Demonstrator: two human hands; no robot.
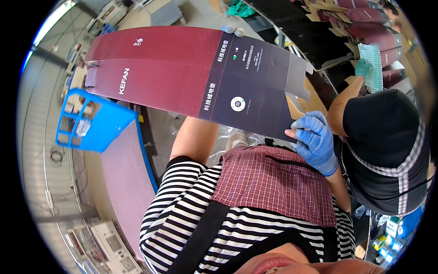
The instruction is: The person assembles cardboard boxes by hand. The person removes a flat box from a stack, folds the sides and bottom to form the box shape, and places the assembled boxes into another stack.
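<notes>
A long, flat printed cardboard box, wine red with a dark grey end section, stretches across in front of me. My right hand, in a blue glove with a bare fingertip showing, pinches its near right corner. My left forearm passes behind the cardboard. Only the pale gloved fingertips of my left hand show, curled over the far edge near the join of red and grey. Dark flaps stick out at the right end, with brown inner board visible below them.
A blue-framed cart with a pinkish flat bed stands at left. To the right, a co-worker in a black cap reaches a green-gloved hand toward a checked cloth. Several red boxes are piled at the far right.
</notes>
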